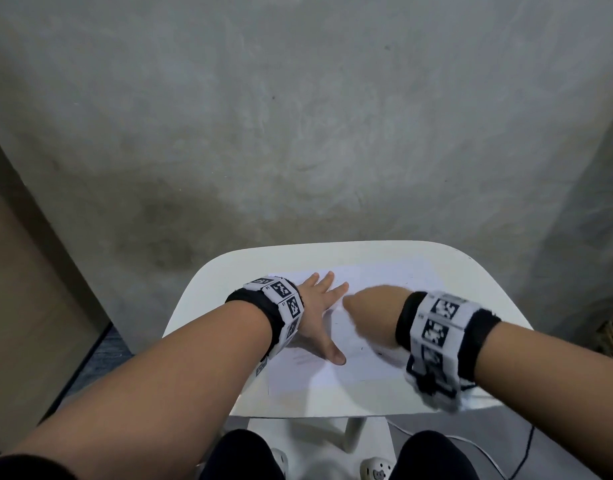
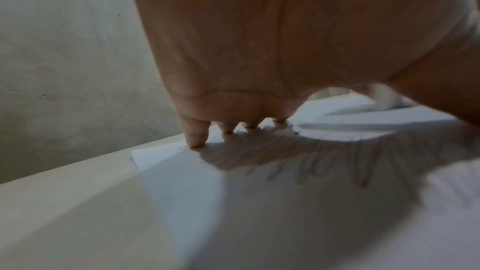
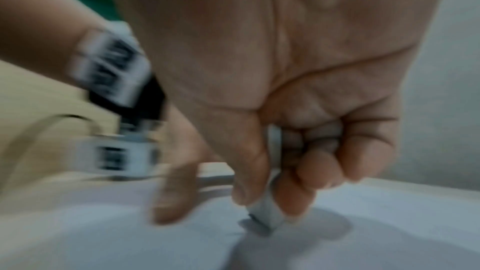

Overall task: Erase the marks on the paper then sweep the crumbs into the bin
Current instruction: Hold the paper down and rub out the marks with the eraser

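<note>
Pinched between thumb and fingertips of the right hand [image 3: 285, 110], a white eraser [image 3: 265, 213] pokes out below and presses the paper [image 1: 384, 282] on the white table [image 1: 211, 289]. Left hand [image 1: 315, 320], fingers spread flat, holds the sheet's left part down.

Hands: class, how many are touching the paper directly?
1. The left hand presses flat on the paper; the right hand touches it only through the eraser.
</note>
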Available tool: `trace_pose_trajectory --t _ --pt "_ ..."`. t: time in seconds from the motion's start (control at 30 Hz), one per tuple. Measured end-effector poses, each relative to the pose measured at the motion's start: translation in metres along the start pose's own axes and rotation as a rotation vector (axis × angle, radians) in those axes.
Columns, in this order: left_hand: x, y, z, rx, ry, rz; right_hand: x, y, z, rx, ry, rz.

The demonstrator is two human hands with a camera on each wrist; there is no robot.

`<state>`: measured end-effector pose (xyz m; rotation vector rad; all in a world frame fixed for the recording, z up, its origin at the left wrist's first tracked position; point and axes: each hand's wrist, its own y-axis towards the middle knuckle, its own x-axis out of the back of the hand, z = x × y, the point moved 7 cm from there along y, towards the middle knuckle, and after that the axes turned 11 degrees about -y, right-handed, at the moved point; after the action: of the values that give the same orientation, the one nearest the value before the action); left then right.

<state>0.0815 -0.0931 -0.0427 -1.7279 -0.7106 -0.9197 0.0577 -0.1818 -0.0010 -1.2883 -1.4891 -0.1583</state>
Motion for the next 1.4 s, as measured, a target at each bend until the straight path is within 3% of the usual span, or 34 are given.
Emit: trace_pose_trajectory --t 0.1,0.2,0.27,0.43,0.53,0.7,0.9,0.97,1.1,1.17,1.3,1.4 --pt "0.000 -0.001 -0.003 -0.001 0.017 0.004 0.001 -0.008 0.012 0.068 0.009 0.023" --pt "0.000 0.001 0.001 0.008 0.021 0.018 0.016 0.006 -0.027 -0.047 0.123 -0.140" --pt "0.000 0.002 0.004 0.010 0.017 0.018 0.014 0.010 -0.031 -0.048 0.150 -0.196" --pt "0.000 0.001 0.000 0.004 0.011 -0.004 -0.021 -0.011 0.004 0.077 -0.007 -0.111" --pt "-0.001 0.000 -0.003 0.007 0.011 0.000 -0.015 -0.026 0.004 0.132 0.028 -0.001" --pt "0.002 -0.004 -0.006 0.007 0.026 -0.012 0.020 -0.011 -0.003 0.050 0.042 -0.119" --pt "-0.001 -0.002 -0.003 0.023 0.039 -0.016 -0.004 -0.034 0.011 0.181 0.084 0.016" --pt "-0.001 -0.001 -0.003 0.023 0.039 -0.019 0.003 -0.031 0.006 0.154 0.033 0.054" --pt "0.000 0.002 -0.002 0.013 0.029 -0.049 0.025 -0.015 0.002 0.045 0.050 -0.127" --pt "0.000 0.002 -0.001 0.016 0.021 -0.033 0.017 -0.016 0.007 0.072 0.046 -0.138" --pt "-0.001 0.003 -0.002 0.019 0.031 -0.008 0.001 -0.030 0.010 0.187 0.103 -0.016" --pt "-0.001 0.002 -0.004 0.016 0.033 -0.028 0.012 -0.027 0.008 0.160 0.060 0.042"
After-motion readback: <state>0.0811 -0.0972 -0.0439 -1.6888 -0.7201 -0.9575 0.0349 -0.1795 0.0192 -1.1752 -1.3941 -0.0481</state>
